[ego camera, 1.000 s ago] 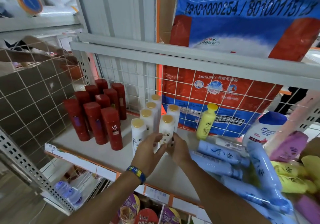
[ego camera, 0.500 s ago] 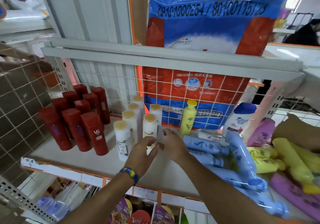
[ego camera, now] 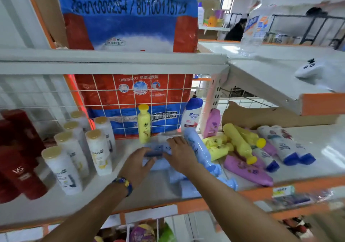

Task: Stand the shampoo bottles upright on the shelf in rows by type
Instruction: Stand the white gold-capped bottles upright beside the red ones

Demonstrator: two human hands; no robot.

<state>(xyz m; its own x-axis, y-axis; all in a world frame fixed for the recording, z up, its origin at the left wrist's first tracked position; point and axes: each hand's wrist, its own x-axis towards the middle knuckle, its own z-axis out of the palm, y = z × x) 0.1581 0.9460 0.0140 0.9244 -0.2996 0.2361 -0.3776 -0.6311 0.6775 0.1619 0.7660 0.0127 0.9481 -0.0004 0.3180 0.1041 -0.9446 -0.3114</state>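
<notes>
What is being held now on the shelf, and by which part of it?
A lying light-blue bottle. The left grip holds its left end; the right grip lies over its right part. Blur hides whether that one closes.

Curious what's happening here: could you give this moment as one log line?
left hand, right hand: on lying light-blue bottle | white bottles: upright rows | yellow bottles: mostly lying

Forearms [ego camera: 229, 191] bare; blue-yellow band [ego camera: 124, 184], prob. woven, on wrist behind L grip [ego camera: 137, 164].

Dark red bottles [ego camera: 20, 170]; white bottles [ego camera: 99, 152] with gold caps [ego camera: 93, 134]; 1 yellow bottle [ego camera: 143, 126]; pale blue bottles [ego camera: 197, 146]; pink bottles [ego camera: 246, 170].
</notes>
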